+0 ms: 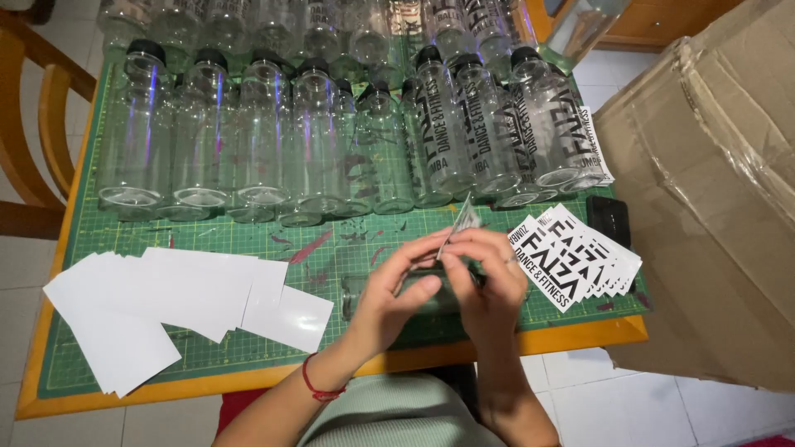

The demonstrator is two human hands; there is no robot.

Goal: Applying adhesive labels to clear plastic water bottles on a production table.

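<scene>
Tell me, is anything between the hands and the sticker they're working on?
Nothing visible. Both hands, left and right, already pinch the sticker at their fingertips, above a clear bottle lying on the green mat.

- We see clear bottles (pixel 248 141), glossy plastic by the look, w/ black matt caps (pixel 212 56).
- Our left hand (pixel 396 290) and right hand (pixel 489 277) pinch a thin glossy sticker sheet (pixel 460 222).
- White backing papers (pixel 166 306): smooth, slight sheen.
- Printed stickers (pixel 580 257): glossy paper, black on white.
- Cutting mat (pixel 331 240): green, matt, scuffed.
- Table edge (pixel 580 335): smooth orange-brown wood.
- Cardboard box (pixel 712 207): brown, matt, creased, w/ shiny tape.
</scene>
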